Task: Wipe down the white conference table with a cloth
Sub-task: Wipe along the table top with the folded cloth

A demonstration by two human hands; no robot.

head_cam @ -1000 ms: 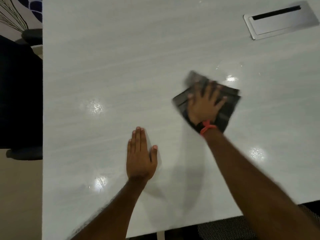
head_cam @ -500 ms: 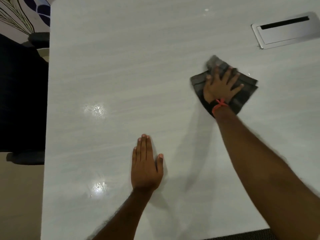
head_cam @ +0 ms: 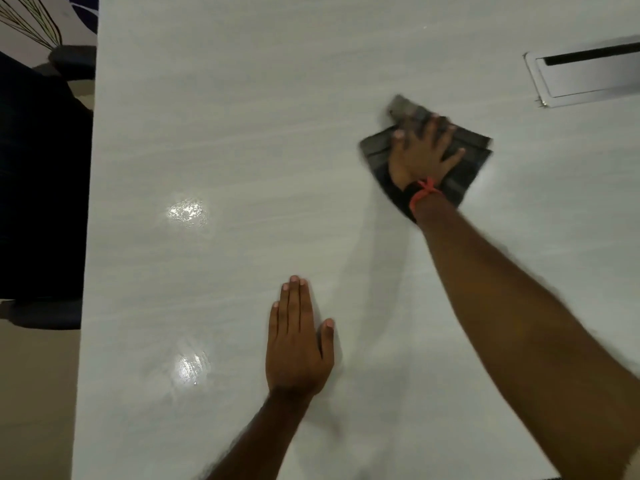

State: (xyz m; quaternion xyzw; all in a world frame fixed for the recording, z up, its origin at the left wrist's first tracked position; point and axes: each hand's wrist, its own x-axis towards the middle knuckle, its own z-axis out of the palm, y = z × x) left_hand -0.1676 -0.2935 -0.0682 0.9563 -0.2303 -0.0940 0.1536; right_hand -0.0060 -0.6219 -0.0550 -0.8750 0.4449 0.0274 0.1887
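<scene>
The white conference table (head_cam: 242, 140) fills most of the view, with glossy light reflections on its left half. A folded dark grey cloth (head_cam: 465, 168) lies flat on it at the upper right. My right hand (head_cam: 420, 154) presses down on the cloth with fingers spread and straight; a red thread is tied round the wrist. My left hand (head_cam: 298, 344) rests flat on the table near the front middle, fingers together, holding nothing.
A silver cable hatch (head_cam: 588, 76) with a dark slot is set into the table at the far right. The table's left edge runs down the view, with a dark chair (head_cam: 38, 188) beside it. The floor shows at lower left.
My right hand slid the cloth away from me and rightward, toward the cable hatch, then slightly back left. My left hand stayed flat in the same spot on the table.
</scene>
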